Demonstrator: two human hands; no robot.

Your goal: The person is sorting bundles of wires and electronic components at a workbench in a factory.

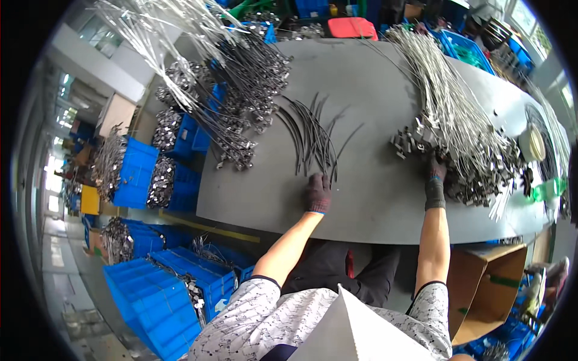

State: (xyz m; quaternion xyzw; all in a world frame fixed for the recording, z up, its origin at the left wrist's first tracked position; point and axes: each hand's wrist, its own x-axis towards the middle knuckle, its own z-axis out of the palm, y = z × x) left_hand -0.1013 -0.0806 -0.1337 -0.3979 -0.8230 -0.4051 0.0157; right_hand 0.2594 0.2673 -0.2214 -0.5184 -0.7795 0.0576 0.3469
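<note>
Resting at the near ends of a loose fan of dark, slim strips point(314, 137), the gloved left grip point(318, 194) lies on the grey worktop point(376, 207) with fingers curled; whether it pinches a strip cannot be told. The gloved right grip point(436, 169), well apart, reaches into the heaped metal end fittings point(415, 139) of a long bundle of silver wires point(442, 90); its fingertips are hidden, so its closure likewise cannot be told. A second wire bundle point(250, 63), similarly ended, overlies the worktop's far left. Progress, judged from this layout, is partial: the strips lie loose between the two bundles, so their handling appears unfinished; which bundle, if either, is complete is uncertain. Blue bins point(135, 174) of metal parts at left suggest further stock. A green bottle point(548, 190) lies at right. No brand, label or writing is legible, details being small toward the fisheye rim.
</note>
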